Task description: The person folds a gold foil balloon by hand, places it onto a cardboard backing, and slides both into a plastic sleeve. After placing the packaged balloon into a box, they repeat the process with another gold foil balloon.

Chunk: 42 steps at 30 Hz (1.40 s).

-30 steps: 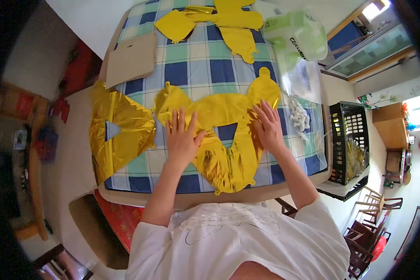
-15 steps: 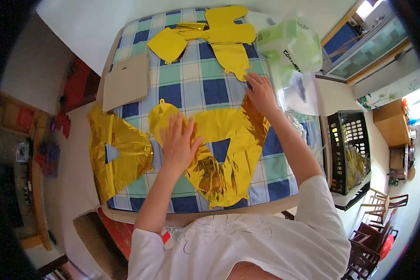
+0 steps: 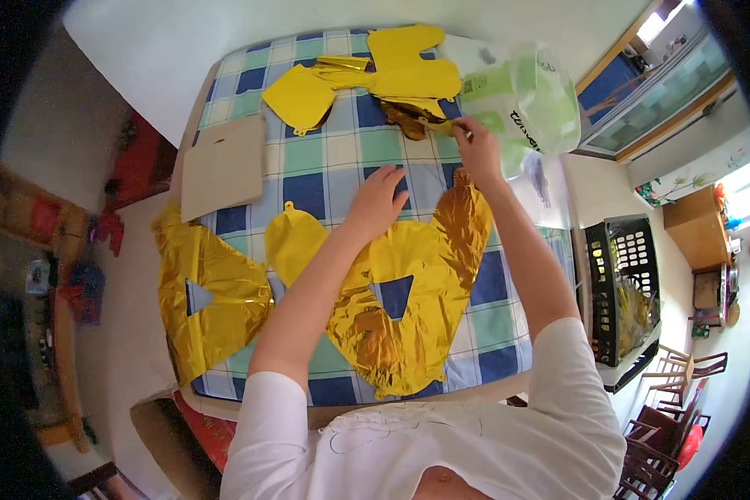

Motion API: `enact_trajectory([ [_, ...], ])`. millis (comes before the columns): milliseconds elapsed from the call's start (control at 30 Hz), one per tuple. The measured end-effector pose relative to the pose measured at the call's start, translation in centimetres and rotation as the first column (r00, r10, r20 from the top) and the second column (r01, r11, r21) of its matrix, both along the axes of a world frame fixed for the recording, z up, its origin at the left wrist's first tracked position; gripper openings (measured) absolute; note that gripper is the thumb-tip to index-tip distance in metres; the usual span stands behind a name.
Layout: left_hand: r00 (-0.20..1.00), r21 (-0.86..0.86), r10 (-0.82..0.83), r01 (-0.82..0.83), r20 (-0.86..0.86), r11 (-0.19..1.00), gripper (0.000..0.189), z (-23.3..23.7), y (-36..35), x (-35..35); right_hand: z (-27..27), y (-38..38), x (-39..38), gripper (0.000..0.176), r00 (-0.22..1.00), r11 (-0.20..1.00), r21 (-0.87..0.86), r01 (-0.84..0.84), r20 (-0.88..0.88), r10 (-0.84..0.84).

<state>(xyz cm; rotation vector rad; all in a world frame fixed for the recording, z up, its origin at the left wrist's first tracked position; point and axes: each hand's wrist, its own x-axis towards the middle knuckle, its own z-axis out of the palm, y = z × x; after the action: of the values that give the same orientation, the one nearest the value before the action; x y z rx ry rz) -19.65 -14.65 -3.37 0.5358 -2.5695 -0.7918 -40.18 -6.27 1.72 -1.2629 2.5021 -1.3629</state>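
A flat gold foil letter balloon (image 3: pixel 400 292) lies on the checked tablecloth (image 3: pixel 342 158) in front of me. My left hand (image 3: pixel 377 202) hovers open above the cloth just beyond that balloon's top edge. My right hand (image 3: pixel 475 143) is further away, its fingers pinched on the lower tip of another gold foil balloon (image 3: pixel 417 112) at the far side, lifting its end so the shiny underside shows. More yellow foil balloons (image 3: pixel 367 75) lie spread around it.
A second gold balloon (image 3: pixel 208 292) hangs over the table's left edge. A brown cardboard sheet (image 3: pixel 223 167) lies at the left. A green and white plastic bag (image 3: pixel 529 92) sits at the far right. A black crate (image 3: pixel 629 283) stands beside the table on the right.
Both hands left the near balloon and reached away from me. The right hand went to the far balloon and took hold of its tip. The left hand lifted off the foil.
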Motion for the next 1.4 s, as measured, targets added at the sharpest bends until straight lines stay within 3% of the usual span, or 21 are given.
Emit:
enact_trajectory([
  [100, 0.997, 0.221, 0.018, -0.001, -0.072, 0.975, 0.041, -2.2, -2.7, -3.4, -0.1, 0.3, -0.3, 0.019, 0.974, 0.967, 0.13, -0.218, -0.039, 0.224],
  [133, 0.988, 0.575, 0.131, -0.06, -0.084, 0.816, 0.044, -1.0, -2.7, -4.1, -0.2, 0.3, -0.1, 0.02, 0.947, 0.935, 0.175, -0.308, -0.04, 0.32],
  [167, 0.969, 0.843, 0.24, -0.088, -0.05, 0.531, 0.046, 0.2, -2.7, -4.9, -0.3, 0.5, 0.3, 0.02, 0.943, 0.927, 0.187, -0.324, -0.016, 0.333],
  [200, 0.945, 0.983, 0.326, -0.08, 0.022, 0.166, 0.049, 1.0, -2.6, -5.4, -0.4, 0.6, 1.1, 0.021, 0.938, 0.919, 0.197, -0.341, 0.009, 0.346],
  [333, 0.924, 0.989, 0.381, -0.057, -0.001, 0.139, 0.041, 0.2, -2.7, -6.5, -2.5, -0.1, 1.2, 0.022, 0.908, 0.89, 0.179, -0.42, 0.083, 0.412],
  [433, 0.874, 0.988, 0.485, -0.044, -0.035, 0.151, 0.036, -0.3, -3.0, -7.4, -3.8, -1.7, 0.4, 0.017, 0.892, 0.948, -0.084, -0.306, 0.322, 0.316],
  [533, 0.829, 0.997, 0.559, -0.047, 0.001, 0.068, 0.035, 0.6, -2.9, -8.1, -3.7, -1.9, 1.0, 0.014, 0.872, 0.967, -0.178, -0.183, 0.425, 0.243],
  [600, 0.824, 1.0, 0.567, 0.004, 0.0, -0.006, 0.034, 1.1, -2.8, -8.0, -3.3, -1.5, 2.8, 0.016, 0.727, 0.909, -0.318, -0.268, 0.552, 0.408],
  [633, 0.795, 0.997, 0.603, 0.069, -0.069, 0.023, 0.034, 1.3, -2.6, -7.7, -2.7, -1.0, 3.9, 0.017, 0.638, 0.873, -0.388, -0.296, 0.599, 0.483],
  [733, 0.73, 0.968, 0.64, 0.229, -0.24, 0.101, 0.033, 2.8, -0.7, -5.4, 0.1, 1.2, 6.4, 0.023, 0.696, 0.978, -0.162, 0.133, 0.718, 0.024],
  [800, 0.741, 0.948, 0.597, 0.294, -0.307, 0.122, 0.034, 5.2, 1.1, -2.8, -2.0, 1.8, 5.5, 0.03, 0.333, 0.972, -0.192, 0.132, 0.933, 0.139],
  [833, 0.846, 0.969, 0.472, 0.196, -0.245, 0.153, 0.034, 6.8, 2.0, -1.0, -2.7, 2.2, 5.2, 0.033, 0.122, 0.968, -0.208, 0.142, 0.974, 0.191],
  [900, 0.976, 0.964, 0.201, 0.024, -0.079, 0.265, 0.034, 9.1, 3.5, 2.1, -2.6, 1.8, 5.8, 0.043, 0.162, 0.935, -0.348, 0.072, 0.929, 0.333],
  [967, 0.976, 0.912, 0.171, 0.055, -0.135, 0.407, 0.032, 8.6, 5.7, 4.1, -2.5, 1.6, 5.9, 0.057, 0.249, 0.903, -0.43, -0.016, 0.873, 0.42],
  [1000, 0.975, 0.876, 0.151, 0.071, -0.161, 0.477, 0.031, 8.5, 6.5, 5.0, -2.6, 1.6, 5.4, 0.057, 0.193, 0.885, -0.465, -0.008, 0.868, 0.457],
  [1100, 0.996, 0.917, 0.027, 0.067, -0.085, 0.393, 0.034, 8.9, 7.3, 8.2, -2.7, 1.3, 1.5, 0.058, 0.023, 0.827, -0.562, 0.015, 0.827, 0.561],
  [1200, 0.987, 0.938, 0.068, 0.115, -0.145, 0.328, 0.04, 8.2, 7.7, 9.6, -2.5, 0.5, -1.1, 0.058, -0.144, 0.76, -0.648, 0.053, 0.748, 0.648],
  [1300, 0.995, 0.926, 0.006, 0.091, -0.1, 0.368, 0.048, 7.9, 7.5, 10.1, 1.2, 0.6, 1.5, 0.053, 0.102, 0.91, -0.415, 0.023, 0.906, 0.41],
  [1367, 0.995, 0.904, -0.037, 0.096, -0.089, 0.416, 0.05, 7.6, 8.0, 10.5, 1.0, 0.2, 1.1, 0.045, 0.385, 0.979, -0.173, -0.103, 0.901, 0.2],
  [1400, 0.995, 0.895, -0.073, 0.099, -0.074, 0.435, 0.051, 7.4, 8.2, 10.8, -0.1, 0.1, 0.7, 0.043, 0.338, 0.98, -0.127, -0.154, 0.925, 0.173],
])
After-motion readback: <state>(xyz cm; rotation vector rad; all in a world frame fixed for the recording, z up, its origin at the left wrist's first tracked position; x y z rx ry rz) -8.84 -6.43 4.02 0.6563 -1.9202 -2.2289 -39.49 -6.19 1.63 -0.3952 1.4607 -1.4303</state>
